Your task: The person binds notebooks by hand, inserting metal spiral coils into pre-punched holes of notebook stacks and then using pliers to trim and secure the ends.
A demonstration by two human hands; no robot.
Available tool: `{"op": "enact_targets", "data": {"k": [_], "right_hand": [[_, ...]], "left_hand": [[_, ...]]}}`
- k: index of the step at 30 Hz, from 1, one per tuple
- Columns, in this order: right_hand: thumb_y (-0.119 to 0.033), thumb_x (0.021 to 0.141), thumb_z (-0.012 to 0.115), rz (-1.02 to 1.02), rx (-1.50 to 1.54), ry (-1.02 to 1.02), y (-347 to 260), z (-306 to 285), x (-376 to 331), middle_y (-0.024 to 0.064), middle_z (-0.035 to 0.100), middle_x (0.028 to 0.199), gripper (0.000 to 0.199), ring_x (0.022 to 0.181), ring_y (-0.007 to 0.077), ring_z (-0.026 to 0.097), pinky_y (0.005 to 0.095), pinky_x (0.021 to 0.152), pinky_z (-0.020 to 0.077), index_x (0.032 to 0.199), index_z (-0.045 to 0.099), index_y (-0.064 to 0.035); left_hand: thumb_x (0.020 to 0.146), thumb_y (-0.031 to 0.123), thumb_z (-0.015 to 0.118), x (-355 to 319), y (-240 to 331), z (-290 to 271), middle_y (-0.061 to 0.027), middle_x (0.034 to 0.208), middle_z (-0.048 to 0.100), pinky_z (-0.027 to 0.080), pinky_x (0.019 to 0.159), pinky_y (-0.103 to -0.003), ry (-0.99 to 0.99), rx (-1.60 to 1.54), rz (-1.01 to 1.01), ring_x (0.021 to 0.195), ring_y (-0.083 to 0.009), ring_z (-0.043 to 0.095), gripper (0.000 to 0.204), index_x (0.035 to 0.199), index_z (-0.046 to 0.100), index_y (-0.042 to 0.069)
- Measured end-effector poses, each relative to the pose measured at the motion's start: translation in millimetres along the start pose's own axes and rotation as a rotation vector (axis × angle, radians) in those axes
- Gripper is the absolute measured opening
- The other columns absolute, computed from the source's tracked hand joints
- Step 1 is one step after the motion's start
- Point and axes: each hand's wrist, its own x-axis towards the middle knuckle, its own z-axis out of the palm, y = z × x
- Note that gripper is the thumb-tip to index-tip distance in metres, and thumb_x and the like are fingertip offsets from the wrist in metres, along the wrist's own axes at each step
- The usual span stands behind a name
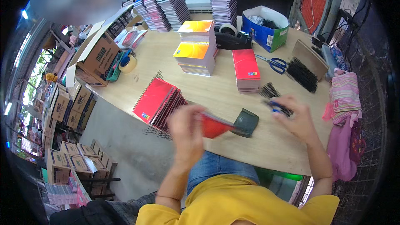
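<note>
My left hand (186, 129), smeared by motion, grips a red notebook (214, 126) tilted over the near side of the table. In my right hand (298, 118) is a small dark hand tool with blue on it (273, 107); blur hides its exact kind. Black spiral coils (271, 91) lie just beyond that hand. Between my hands rests a dark green curved block (246, 123). Left of the left hand stands a stack of red spiral-bound notebooks (156, 100), with coils sticking out at its sides. Farther back is a stack of red covers and pages (246, 68).
Blue-handled scissors (277, 64) and more black coils (301, 75) lie right. Behind are yellow-orange notebooks (193, 52), a tape dispenser (231, 39), a blue-green box (266, 29) and tall notebook stacks (173, 8). Left are an open carton (100, 58) and tape (128, 63).
</note>
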Motion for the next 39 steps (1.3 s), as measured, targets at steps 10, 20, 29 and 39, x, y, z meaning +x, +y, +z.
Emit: {"op": "enact_targets", "data": {"k": [10, 20, 29, 39], "right_hand": [[-0.014, 0.073, 0.076, 0.251, -0.611, 0.212, 113, -32, -100, 0.0140, 0.062, 0.100, 0.040, 0.103, 0.0340, 0.058, 0.0440, 0.096, 0.0445, 0.111, 0.071, -0.0014], [-0.011, 0.076, 0.075, 0.191, -0.578, 0.388, 94, 0, -97, 0.0195, 0.051, 0.138, 0.049, 0.133, 0.0377, 0.045, 0.0473, 0.112, 0.0355, 0.123, 0.067, -0.0033], [-0.037, 0.103, 0.052, 0.010, 0.671, 0.286, -79, 255, 92, 0.0244, 0.027, 0.159, 0.073, 0.149, 0.0340, 0.025, 0.0419, 0.123, 0.0171, 0.155, 0.022, 0.0055], [-0.051, 0.103, 0.045, 0.270, 0.498, 0.494, -108, 342, 162, 0.0341, 0.029, 0.153, 0.084, 0.143, 0.0453, 0.030, 0.0499, 0.119, 0.0236, 0.153, 0.018, 0.0097]], "left_hand": [[0.078, 0.007, 0.050, 149, -110, -53, -0.0131, 0.082, 0.056, 0.038, 0.090, -0.042, -0.837, 0.170, 0.334, 0.085, -0.0329, 0.055, 0.011, 0.088, 0.051, 0.004], [0.088, 0.008, 0.052, 134, -141, -32, -0.0109, 0.115, 0.058, 0.036, 0.102, -0.043, -0.617, 0.237, 0.434, 0.120, -0.0294, 0.049, 0.023, 0.111, 0.056, 0.010], [0.092, 0.082, 0.029, 116, -272, -77, -0.0164, 0.149, 0.049, 0.037, 0.112, -0.048, -0.552, -0.966, -0.844, 0.135, -0.0276, 0.047, 0.093, 0.153, 0.039, 0.013], [0.091, 0.079, 0.039, 89, -241, -57, -0.0212, 0.144, 0.053, 0.047, 0.108, -0.043, -0.564, -1.322, -0.993, 0.128, -0.0309, 0.057, 0.102, 0.145, 0.044, -0.007]]}}
